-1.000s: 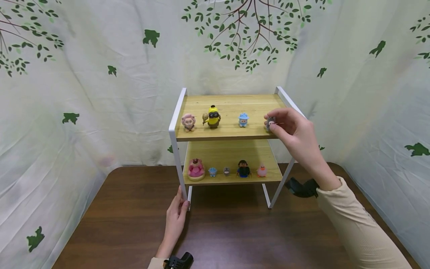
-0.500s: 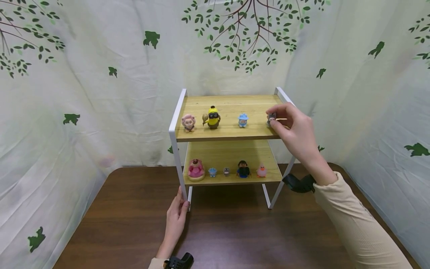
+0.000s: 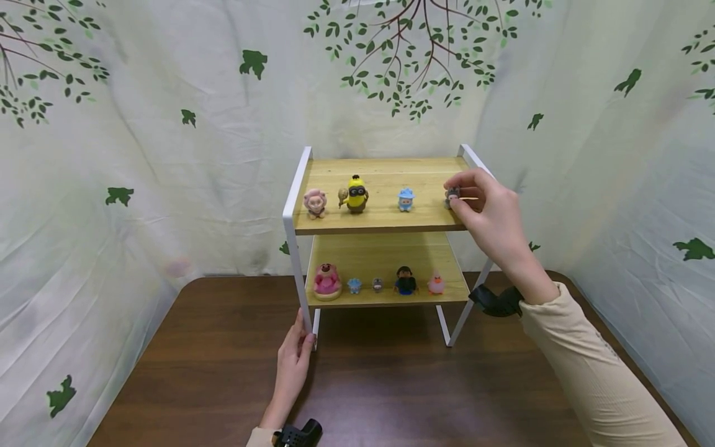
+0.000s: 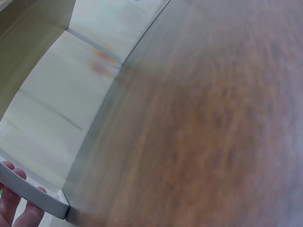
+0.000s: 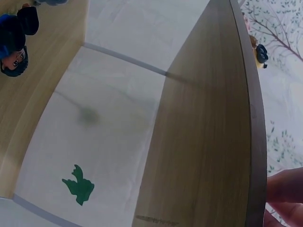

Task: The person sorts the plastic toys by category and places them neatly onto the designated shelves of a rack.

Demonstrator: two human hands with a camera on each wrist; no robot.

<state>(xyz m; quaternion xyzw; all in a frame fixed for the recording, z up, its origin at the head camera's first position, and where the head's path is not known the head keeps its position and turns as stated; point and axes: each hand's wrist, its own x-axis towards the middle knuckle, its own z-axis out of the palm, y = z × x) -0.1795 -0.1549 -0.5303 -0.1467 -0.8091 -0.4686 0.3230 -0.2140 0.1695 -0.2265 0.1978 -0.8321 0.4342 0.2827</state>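
Note:
In the head view my right hand (image 3: 491,217) pinches a small grey figurine (image 3: 452,195) between thumb and fingers, at the right end of the rack's upper board (image 3: 385,167). The fingers partly cover it, and I cannot tell whether it touches the board. To its left stand a light blue figurine (image 3: 405,200), a yellow Minion figurine (image 3: 355,195) and a pink figurine (image 3: 315,203). My left hand (image 3: 293,357) holds the white front left leg (image 3: 296,273) of the rack near its foot. In the left wrist view, fingers (image 4: 32,215) lie around that white bar.
On the lower board (image 3: 385,248) stand a pink bear (image 3: 326,282), a small blue figurine (image 3: 354,285), a small grey figurine (image 3: 377,285), a dark-haired figurine (image 3: 405,281) and a pink duck-like figurine (image 3: 436,284). The rack stands on a brown table (image 3: 223,360), before a leaf-printed cloth (image 3: 212,186).
My right hand has shifted slightly right and back along the upper board, with the grey figurine in its fingers. The left hand stays on the leg.

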